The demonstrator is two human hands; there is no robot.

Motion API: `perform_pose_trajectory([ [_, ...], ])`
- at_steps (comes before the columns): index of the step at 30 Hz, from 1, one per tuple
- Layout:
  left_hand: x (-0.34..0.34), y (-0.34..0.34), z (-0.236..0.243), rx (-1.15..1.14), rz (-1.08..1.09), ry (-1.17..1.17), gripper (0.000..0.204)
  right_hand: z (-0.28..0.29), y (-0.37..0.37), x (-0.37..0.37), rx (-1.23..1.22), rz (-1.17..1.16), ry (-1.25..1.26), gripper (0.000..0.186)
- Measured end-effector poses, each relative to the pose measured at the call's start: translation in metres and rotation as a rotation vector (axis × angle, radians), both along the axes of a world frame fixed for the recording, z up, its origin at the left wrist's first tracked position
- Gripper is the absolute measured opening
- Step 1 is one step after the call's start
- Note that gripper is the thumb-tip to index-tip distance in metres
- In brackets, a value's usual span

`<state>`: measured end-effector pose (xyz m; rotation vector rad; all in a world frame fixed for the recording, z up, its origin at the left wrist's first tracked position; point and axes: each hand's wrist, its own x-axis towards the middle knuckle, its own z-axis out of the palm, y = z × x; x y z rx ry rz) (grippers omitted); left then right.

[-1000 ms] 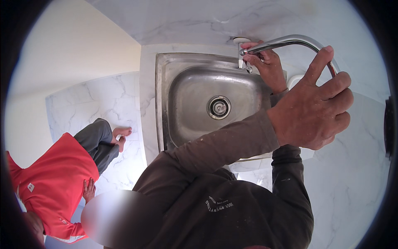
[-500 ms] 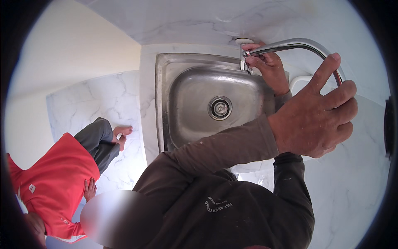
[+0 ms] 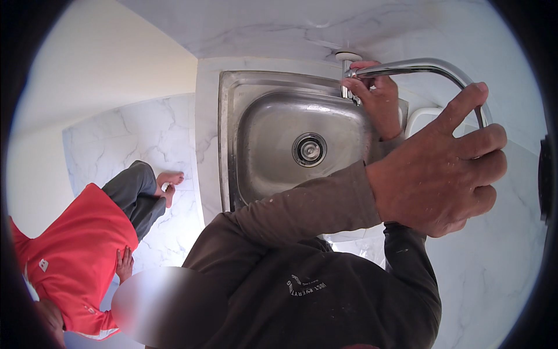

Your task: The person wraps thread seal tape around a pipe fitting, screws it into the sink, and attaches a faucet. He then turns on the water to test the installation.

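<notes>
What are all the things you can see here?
sink: one, silver, set in the counter
drain: one, silver, middle of the sink
tap: one, silver, curved, behind the sink
counter: one, white marble, around the sink
white rimmed thing: one, right of the sink, mostly hidden
floor: white marble tiles, left
other person: one, red top, grey trousers, barefoot, low on the floor at left
shirt: one, brown, long sleeves, bottom
right hand: grips the tap near its base
left hand: on the tap's curved end, reaching across
</notes>
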<state>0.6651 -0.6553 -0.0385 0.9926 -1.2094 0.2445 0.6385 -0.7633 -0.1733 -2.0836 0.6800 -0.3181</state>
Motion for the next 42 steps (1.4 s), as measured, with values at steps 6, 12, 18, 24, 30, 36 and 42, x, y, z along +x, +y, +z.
perform_pose_trajectory([
  [6,-0.008,-0.008,0.003,0.051,0.111,-0.026,0.022,0.004,0.003,-0.002,0.276,-0.017,-0.148,0.038],
  [12,-0.013,-0.008,0.001,0.029,0.114,-0.013,0.021,0.008,0.000,0.000,-0.004,-0.020,0.063,0.043],
  [18,-0.010,-0.006,0.001,0.018,0.074,-0.021,0.020,0.011,-0.003,-0.003,0.336,0.050,-0.106,0.046],
  [24,-0.010,-0.006,0.003,0.008,0.065,0.007,0.021,0.019,-0.002,0.000,0.002,0.038,0.166,0.044],
  [30,-0.006,-0.003,0.003,-0.001,0.038,0.000,0.021,0.028,0.000,0.003,0.365,0.069,-0.071,0.041],
  [36,-0.009,-0.006,0.002,0.015,0.054,-0.009,0.021,0.015,0.002,-0.005,-0.049,-0.028,0.125,0.035],
  [42,-0.010,0.001,-0.012,0.017,0.096,-0.038,0.021,0.004,0.001,-0.002,0.266,0.147,-0.132,0.032],
])
